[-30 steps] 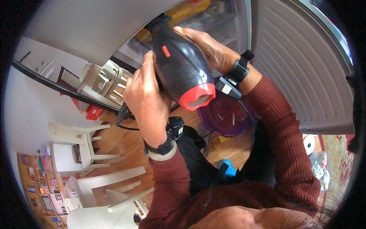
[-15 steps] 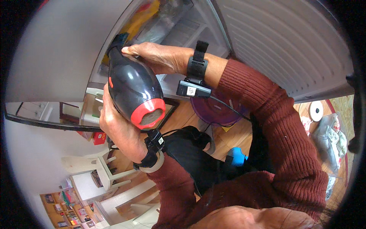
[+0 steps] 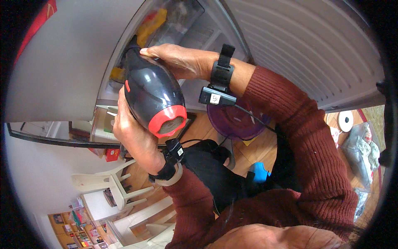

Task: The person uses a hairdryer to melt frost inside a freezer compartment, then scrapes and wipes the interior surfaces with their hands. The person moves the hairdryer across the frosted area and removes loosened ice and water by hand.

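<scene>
A black hair dryer [image 3: 155, 85] with a red ring round its rear grille is held between both my hands. Its narrow front end points into an open fridge or freezer compartment [image 3: 215, 39]. My left hand [image 3: 134, 135] grips it from the lower left side, with the fingers partly hidden behind the body. At the front end, my right hand [image 3: 182, 60] holds on with its thumb on top; its other fingers are mostly out of sight. Past the dryer, a yellow item [image 3: 151, 27] and a clear plastic drawer [image 3: 182, 20] show inside the compartment.
The ribbed inner side of the open door [image 3: 306, 50] stands on the right. Below the compartment is a purple basin [image 3: 232, 120] on the wooden floor. White chairs [image 3: 120, 191] are at lower left, and a clear bag of things [image 3: 360, 149] lies at right.
The view has shifted slightly, and the dryer with both hands sits a little farther right in it. More of the yellow item shows. Both hands keep their hold.
</scene>
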The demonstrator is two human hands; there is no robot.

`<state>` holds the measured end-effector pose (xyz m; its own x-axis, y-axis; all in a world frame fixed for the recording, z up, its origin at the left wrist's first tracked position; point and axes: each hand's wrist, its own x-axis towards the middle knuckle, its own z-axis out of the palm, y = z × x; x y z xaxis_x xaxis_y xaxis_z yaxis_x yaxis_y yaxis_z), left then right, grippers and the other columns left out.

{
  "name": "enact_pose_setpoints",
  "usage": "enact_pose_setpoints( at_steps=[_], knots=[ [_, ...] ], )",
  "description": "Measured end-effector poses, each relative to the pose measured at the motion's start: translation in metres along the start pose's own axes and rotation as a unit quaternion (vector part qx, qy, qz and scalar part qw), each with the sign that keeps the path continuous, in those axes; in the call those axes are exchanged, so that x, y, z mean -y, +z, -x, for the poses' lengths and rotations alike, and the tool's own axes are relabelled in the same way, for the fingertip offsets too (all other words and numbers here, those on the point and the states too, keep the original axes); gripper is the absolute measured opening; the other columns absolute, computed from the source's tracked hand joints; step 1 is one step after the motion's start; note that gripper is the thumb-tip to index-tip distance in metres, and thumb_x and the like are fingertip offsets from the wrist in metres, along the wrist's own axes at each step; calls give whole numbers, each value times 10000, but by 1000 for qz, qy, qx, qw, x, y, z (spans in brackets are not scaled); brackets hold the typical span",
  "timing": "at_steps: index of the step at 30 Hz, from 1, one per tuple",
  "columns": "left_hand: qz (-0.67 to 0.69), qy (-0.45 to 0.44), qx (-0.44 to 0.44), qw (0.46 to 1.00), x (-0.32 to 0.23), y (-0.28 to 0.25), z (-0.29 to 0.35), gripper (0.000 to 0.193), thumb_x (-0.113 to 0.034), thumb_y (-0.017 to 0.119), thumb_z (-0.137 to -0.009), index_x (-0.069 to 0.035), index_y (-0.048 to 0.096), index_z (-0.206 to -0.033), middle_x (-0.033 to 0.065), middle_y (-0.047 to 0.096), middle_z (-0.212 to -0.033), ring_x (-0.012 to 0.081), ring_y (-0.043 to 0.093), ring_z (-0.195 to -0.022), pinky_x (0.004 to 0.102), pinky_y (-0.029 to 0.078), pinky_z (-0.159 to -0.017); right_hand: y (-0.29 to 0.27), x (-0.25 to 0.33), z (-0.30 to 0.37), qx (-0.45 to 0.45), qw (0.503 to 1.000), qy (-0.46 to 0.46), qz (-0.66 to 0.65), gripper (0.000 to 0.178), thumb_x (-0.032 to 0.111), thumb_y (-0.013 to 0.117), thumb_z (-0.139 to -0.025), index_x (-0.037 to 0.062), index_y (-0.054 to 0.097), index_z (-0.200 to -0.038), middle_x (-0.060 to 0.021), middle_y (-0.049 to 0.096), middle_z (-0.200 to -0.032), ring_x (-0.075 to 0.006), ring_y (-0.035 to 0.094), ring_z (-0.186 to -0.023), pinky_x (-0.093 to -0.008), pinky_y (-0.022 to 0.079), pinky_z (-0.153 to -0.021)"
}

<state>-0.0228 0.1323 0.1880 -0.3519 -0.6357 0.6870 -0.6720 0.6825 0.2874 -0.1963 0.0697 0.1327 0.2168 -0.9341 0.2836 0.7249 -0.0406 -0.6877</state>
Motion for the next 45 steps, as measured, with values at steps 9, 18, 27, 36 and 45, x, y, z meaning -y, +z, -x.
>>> enact_pose_setpoints(
  at_steps=[9, 18, 27, 36, 45],
  knots=[
    [-64, 73, 16, 995, 2, 10, -7, 817, 23, 892, -564, -49, 642, -1339, 157, 762, -1046, 290, 740, -906, 385, 584, -819, -13, 8, 3, -22, 1000, -11, 15, 373, 413, 472, -1072, 101, 669, -1016, -7, 692, -902, -148, 665, -772, -398, 568, -705],
    [-77, 83, 23, 993, -6, 17, -12, 783, 2, 894, -579, -48, 645, -1319, 167, 758, -1047, 331, 737, -899, 404, 576, -804, -19, 18, 9, -28, 1000, -2, 1, 398, 407, 462, -1076, 69, 673, -1083, -50, 709, -980, -182, 679, -871, -439, 574, -815],
    [12, 49, 26, 998, -6, 35, -19, 776, 23, 887, -588, -56, 649, -1322, 161, 757, -1084, 302, 739, -925, 392, 582, -822, -28, 28, 13, -67, 998, -16, 17, 397, 413, 483, -1067, 67, 674, -1090, -62, 710, -1001, -191, 666, -892, -453, 551, -852],
    [-36, 75, 30, 996, -13, 47, -26, 810, 1, 896, -575, -53, 636, -1340, 165, 756, -1094, 322, 733, -952, 405, 572, -855, -44, 34, 15, -90, 995, -30, 43, 415, 442, 490, -1064, 73, 674, -1111, -62, 702, -1007, -196, 682, -893, -474, 561, -822],
    [3, 103, 15, 995, -9, 68, -40, 801, -10, 886, -582, -60, 638, -1343, 160, 754, -1111, 334, 728, -960, 410, 555, -852, -62, 43, 7, -114, 992, -50, 30, 381, 432, 521, -1061, 85, 679, -1060, -23, 703, -965, -158, 669, -854, -409, 563, -772]
  ],
)
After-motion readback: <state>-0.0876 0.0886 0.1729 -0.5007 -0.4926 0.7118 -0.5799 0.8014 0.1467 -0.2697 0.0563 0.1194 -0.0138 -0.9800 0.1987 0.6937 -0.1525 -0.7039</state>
